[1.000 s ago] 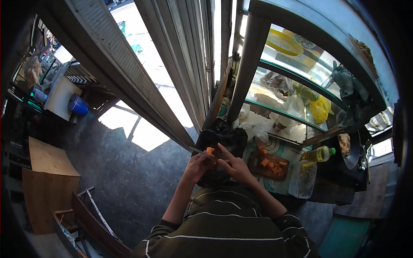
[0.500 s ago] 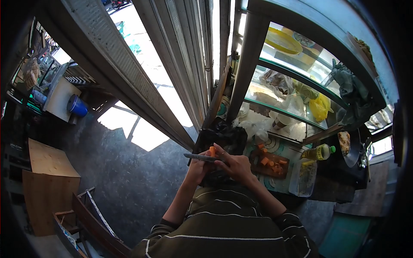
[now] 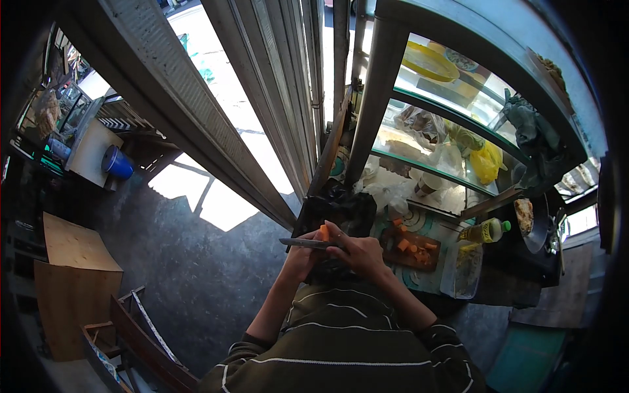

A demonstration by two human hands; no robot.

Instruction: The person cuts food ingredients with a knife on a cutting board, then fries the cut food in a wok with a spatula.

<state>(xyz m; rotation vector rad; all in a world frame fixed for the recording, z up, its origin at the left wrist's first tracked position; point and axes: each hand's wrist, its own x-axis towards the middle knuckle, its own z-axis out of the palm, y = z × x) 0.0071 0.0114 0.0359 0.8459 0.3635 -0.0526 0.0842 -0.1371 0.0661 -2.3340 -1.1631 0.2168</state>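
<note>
Head view: left hand (image 3: 301, 261) holds carrot (image 3: 325, 230), right hand (image 3: 362, 257) knife (image 3: 306, 243) (blade tip (image 3: 283, 241) facing open floor (image 3: 196, 268))

Your dark olive shirt (image 3: 354, 344), thin white stripes (image 3: 341, 359) running across its front, your sleeves (image 3: 452, 347) also dark and white-striped, your two forearms (image 3: 268, 308) bare below them

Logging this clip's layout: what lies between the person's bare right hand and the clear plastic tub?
In the head view, a brown rectangular board bearing orange pieces lies between the right hand and the clear tub.
</note>
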